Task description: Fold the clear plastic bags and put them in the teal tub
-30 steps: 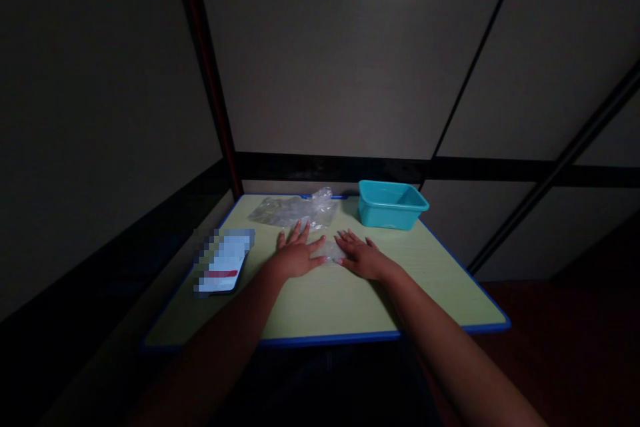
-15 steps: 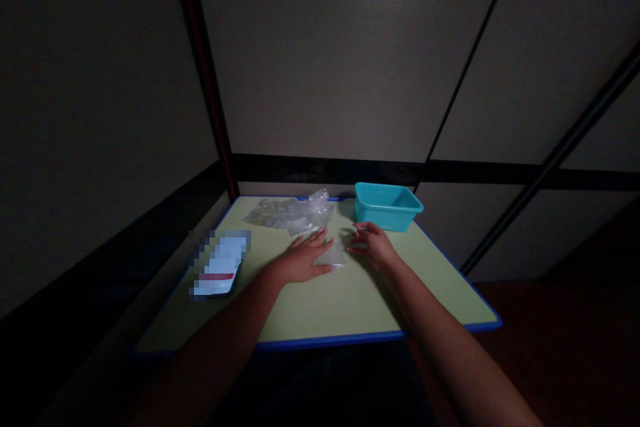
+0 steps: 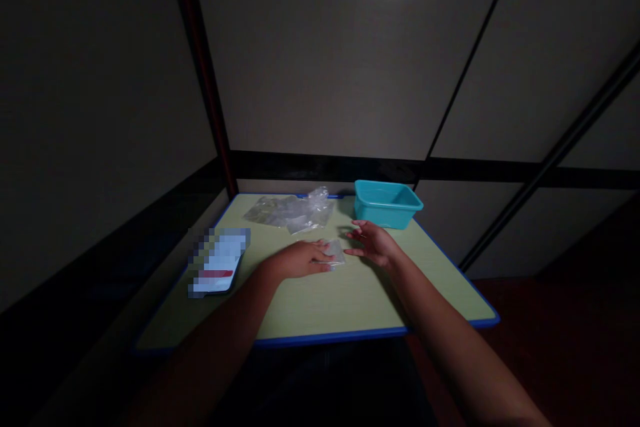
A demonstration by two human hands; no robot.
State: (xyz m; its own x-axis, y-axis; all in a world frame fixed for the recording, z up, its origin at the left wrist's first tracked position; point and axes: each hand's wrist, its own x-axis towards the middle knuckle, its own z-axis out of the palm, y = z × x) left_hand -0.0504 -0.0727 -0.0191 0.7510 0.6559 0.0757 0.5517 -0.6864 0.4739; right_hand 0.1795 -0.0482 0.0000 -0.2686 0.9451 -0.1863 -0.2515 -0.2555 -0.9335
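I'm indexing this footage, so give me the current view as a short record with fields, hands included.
Left hand: left hand, palm down, fingers over the small clear plastic piece
Right hand: right hand, fingers parted, beside that piece; contact unclear
Far side, left of centre: crumpled clear plastic bag
Far right: turquoise basin, upright
Left edge: phone, screen lit, partly pixelated
Surface: pale table with blue edging
Lighting: dim
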